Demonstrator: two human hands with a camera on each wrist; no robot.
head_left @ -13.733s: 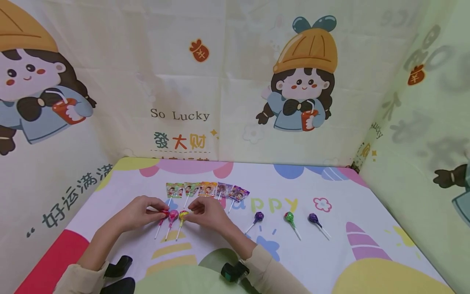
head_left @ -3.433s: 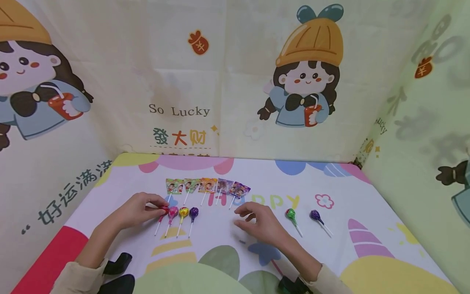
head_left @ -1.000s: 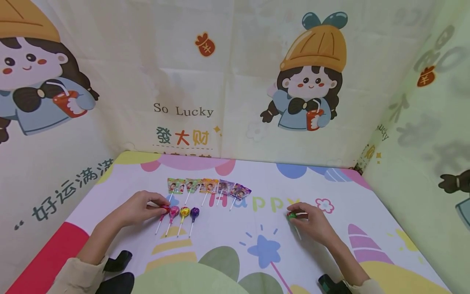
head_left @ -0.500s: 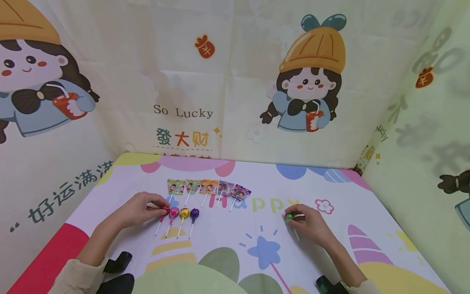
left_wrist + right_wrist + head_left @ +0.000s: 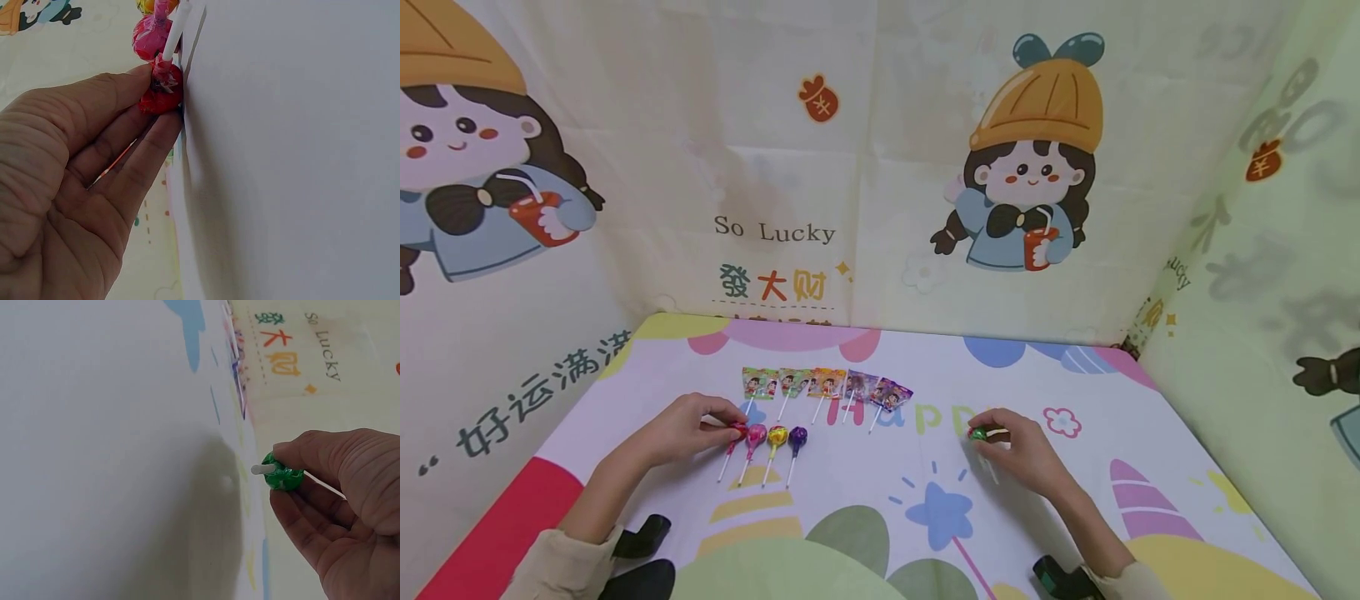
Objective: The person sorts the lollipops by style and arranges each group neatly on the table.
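On the left of the table, my left hand (image 5: pixel 685 427) pinches the head of a red lollipop (image 5: pixel 162 95) between thumb and fingers. Beside it, in a row, lie a pink lollipop (image 5: pixel 756 437), a yellow lollipop (image 5: pixel 777 437) and a purple lollipop (image 5: pixel 797 437), sticks towards me. To the right of that row, my right hand (image 5: pixel 1028 454) grips a green lollipop (image 5: pixel 284 478) by its wrapped head, apart from the other sweets. Its white stick points towards the right wrist camera. The second purple lollipop seen earlier at the right is out of sight; the right hand covers that spot.
Behind the row lie several flat-wrapped lollipops, among them an orange one (image 5: pixel 826 383) and a purple one (image 5: pixel 891 394). The printed table cover (image 5: pixel 850 467) meets a patterned backdrop (image 5: pixel 895 208) at the back. Dark wrist gear (image 5: pixel 640 537) sits near the left sleeve.
The purple lollipop joined the row after the yellow one. My right hand then moved right, took the green lollipop, and has since shifted left with it. My left hand stays on the red lollipop.
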